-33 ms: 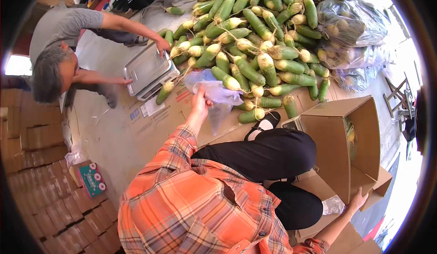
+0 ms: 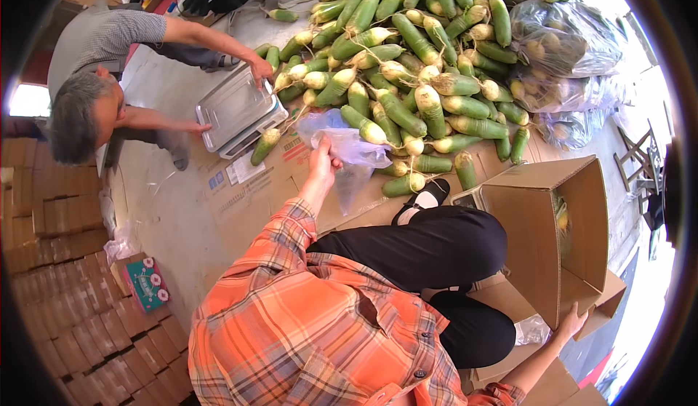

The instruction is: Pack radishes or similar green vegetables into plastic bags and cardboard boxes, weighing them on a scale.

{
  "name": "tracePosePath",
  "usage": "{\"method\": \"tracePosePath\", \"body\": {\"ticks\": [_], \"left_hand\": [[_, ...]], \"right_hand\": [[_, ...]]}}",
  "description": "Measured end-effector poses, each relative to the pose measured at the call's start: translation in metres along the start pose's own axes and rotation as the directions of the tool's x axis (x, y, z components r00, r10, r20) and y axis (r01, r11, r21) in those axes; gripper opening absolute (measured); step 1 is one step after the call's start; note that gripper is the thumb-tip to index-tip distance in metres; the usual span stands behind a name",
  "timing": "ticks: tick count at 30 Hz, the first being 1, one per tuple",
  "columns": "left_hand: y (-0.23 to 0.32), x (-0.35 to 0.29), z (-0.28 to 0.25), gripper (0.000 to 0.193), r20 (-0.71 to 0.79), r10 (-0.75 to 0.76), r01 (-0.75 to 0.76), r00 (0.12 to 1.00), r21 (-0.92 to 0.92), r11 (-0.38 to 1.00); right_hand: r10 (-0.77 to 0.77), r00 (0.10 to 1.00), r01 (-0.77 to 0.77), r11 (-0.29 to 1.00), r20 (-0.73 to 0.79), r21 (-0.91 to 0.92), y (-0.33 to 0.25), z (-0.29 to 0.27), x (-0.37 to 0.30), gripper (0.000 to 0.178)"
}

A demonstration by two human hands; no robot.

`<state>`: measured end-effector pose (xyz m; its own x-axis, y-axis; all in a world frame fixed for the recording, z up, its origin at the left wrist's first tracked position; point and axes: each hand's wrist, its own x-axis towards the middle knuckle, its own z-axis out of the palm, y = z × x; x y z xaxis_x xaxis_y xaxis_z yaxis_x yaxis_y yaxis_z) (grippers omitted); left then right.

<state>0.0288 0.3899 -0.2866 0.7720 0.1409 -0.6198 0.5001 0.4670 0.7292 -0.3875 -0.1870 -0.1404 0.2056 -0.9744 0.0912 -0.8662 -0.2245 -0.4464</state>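
My left hand [image 2: 323,166] is closed on a thin, translucent purple plastic bag [image 2: 353,160], which hangs loosely at the near edge of the radish pile. Long green radishes [image 2: 401,115] with pale ends lie heaped just beyond it. On the right, an open cardboard box [image 2: 520,220] lies tipped with its opening facing right. The fingers of my right hand [image 2: 573,321] grip the lower edge of that box. Inside the box something green and yellowish [image 2: 562,220] shows partly; the box wall hides the rest.
At left, a person in grey [image 2: 102,42] holds a scale with a metal tray [image 2: 236,108] beside the pile. Filled plastic bags [image 2: 563,38] stand at the far right. Flattened cardboard [image 2: 280,177] covers the floor. Stacked cartons [image 2: 80,289] and a teal printed box [image 2: 147,285] sit at left.
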Motion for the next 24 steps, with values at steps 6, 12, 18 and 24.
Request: {"method": "tracePosePath", "body": {"ticks": [6, 12, 18, 24], "left_hand": [[0.005, 0.000, -0.006, 0.025, 0.047, 0.091, -0.091, 0.995, -0.001, 0.996], [0.032, -0.010, -0.013, 0.022, 0.006, 0.154, -0.153, 0.988, -0.074, 0.986], [0.053, -0.022, -0.006, 0.019, 0.035, 0.199, -0.197, 0.979, -0.051, 0.979], [0.075, -0.024, -0.024, 0.024, 0.036, 0.262, -0.261, 0.964, -0.044, 0.964]], "right_hand": [[-0.032, 0.999, 0.032, 0.999, 0.031, 0.009, -0.018, -0.003, -0.009, 0.051], [0.007, 0.999, -0.010, 0.998, 0.040, 0.059, -0.012, 0.003, -0.004, 0.048], [0.033, 0.999, -0.035, 0.998, 0.043, 0.045, -0.015, -0.001, -0.005, 0.045], [0.036, 0.998, -0.036, 0.999, 0.048, 0.011, -0.013, 0.001, -0.001, 0.047]]}}
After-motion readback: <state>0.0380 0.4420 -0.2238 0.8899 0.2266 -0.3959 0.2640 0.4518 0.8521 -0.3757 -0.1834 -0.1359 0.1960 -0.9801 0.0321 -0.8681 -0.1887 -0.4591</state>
